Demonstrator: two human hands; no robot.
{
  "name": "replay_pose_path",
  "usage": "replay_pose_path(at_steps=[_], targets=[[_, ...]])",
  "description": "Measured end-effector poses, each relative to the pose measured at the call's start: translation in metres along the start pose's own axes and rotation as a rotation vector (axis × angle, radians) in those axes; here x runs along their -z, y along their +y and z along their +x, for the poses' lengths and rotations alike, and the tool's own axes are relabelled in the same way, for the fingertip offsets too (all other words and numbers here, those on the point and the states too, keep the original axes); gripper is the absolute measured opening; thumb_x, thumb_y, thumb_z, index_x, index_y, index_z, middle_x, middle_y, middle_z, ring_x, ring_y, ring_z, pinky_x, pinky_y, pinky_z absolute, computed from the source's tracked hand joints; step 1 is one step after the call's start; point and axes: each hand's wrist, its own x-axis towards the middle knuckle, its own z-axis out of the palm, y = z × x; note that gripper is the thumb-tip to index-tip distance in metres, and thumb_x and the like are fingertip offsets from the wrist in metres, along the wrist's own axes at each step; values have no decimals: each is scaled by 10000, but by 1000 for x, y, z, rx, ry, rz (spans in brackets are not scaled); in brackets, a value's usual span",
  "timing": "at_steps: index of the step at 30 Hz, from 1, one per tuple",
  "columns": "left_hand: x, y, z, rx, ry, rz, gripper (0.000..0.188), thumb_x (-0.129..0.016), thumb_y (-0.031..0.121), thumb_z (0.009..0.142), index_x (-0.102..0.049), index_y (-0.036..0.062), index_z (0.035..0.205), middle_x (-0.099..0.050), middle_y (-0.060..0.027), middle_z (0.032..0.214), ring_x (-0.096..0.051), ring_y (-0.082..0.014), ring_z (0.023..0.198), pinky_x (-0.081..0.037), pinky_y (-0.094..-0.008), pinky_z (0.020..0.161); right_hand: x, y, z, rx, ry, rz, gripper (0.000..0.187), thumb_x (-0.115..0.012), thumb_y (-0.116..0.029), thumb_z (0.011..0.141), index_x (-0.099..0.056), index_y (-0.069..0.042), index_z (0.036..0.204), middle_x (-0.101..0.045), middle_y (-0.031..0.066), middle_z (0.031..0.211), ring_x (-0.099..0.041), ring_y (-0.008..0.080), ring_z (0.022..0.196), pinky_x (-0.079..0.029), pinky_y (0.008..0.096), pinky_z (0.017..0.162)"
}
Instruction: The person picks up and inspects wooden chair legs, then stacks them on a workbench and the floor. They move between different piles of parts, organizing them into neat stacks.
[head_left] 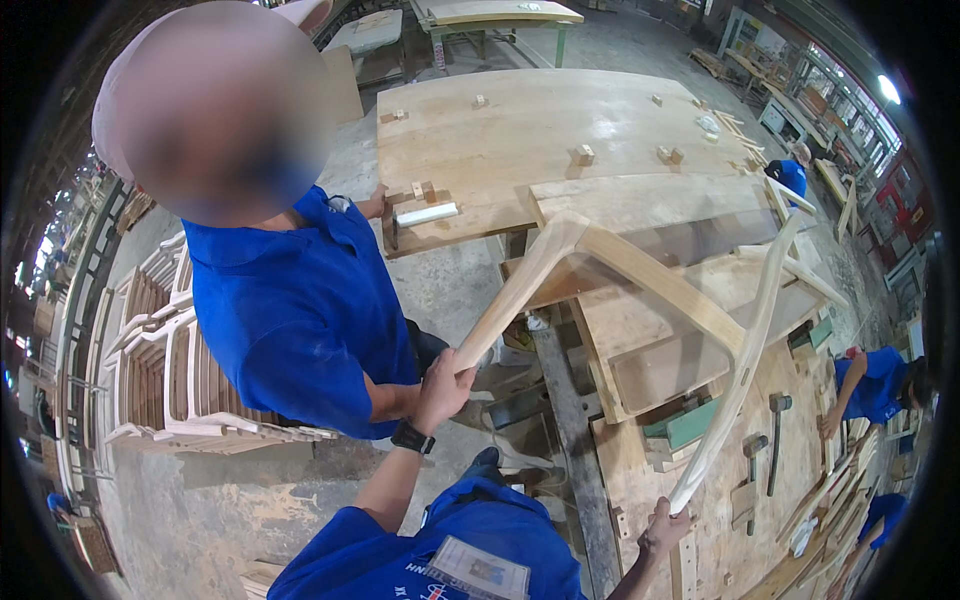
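Observation:
In front of me I hold a pale wooden chair frame, made of two legs joined by a straight rail. My left hand, with a dark watch at the wrist, is closed around the lower end of the shorter leg. The long curved leg has its lower end in my right hand, whose fingers are wrapped round it. Close by on the left stands a co-worker in a blue shirt, whose forearm reaches behind my left hand. The co-worker's other hand is at the table edge.
A large wooden table carries small blocks and a white-handled hammer. Mallets lie on the workbench at right, near green-faced blocks. Stacked chair frames stand at left. Other people in blue work at far right.

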Motion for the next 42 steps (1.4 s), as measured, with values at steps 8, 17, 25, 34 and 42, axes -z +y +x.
replay_pose_path(at_steps=[8,17,25,34,42], targets=[[2,-9,9,-82,88,32,248,-663,191,846,-556,-3,959,-623,-264,912,-604,-469,916,-480,-517,769,-1,22,14,66,19,-117,159,-640,-91,819,-589,-5,942,-505,-6,629,-435,65,471,-341,246,410],[-4,-15,22,-61,82,141,217,-657,162,869,-579,-16,964,-656,-214,820,-672,-340,775,-507,-430,665,-23,-27,39,113,-44,-517,264,-670,-184,794,-647,33,942,-631,67,680,-597,136,554,-488,305,526],[-12,11,55,43,32,187,304,-648,229,885,-599,-47,1003,-668,-256,915,-669,-395,886,-508,-440,745,-47,-42,73,67,-31,-453,318,-683,-243,747,-677,49,873,-658,163,647,-674,252,609,-517,391,603],[-26,8,89,66,-5,225,326,-666,232,859,-577,-65,960,-657,-305,899,-652,-449,897,-508,-479,773,-70,-61,104,-8,-74,-552,385,-680,-294,727,-681,52,895,-684,206,729,-689,311,688,-532,418,667],[-38,4,95,-30,32,249,342,-659,248,855,-581,-68,962,-651,-311,862,-639,-479,876,-506,-506,757,-70,-32,130,159,-26,-614,250,-677,-210,742,-647,29,807,-624,88,617,-593,158,529,-466,321,518]])
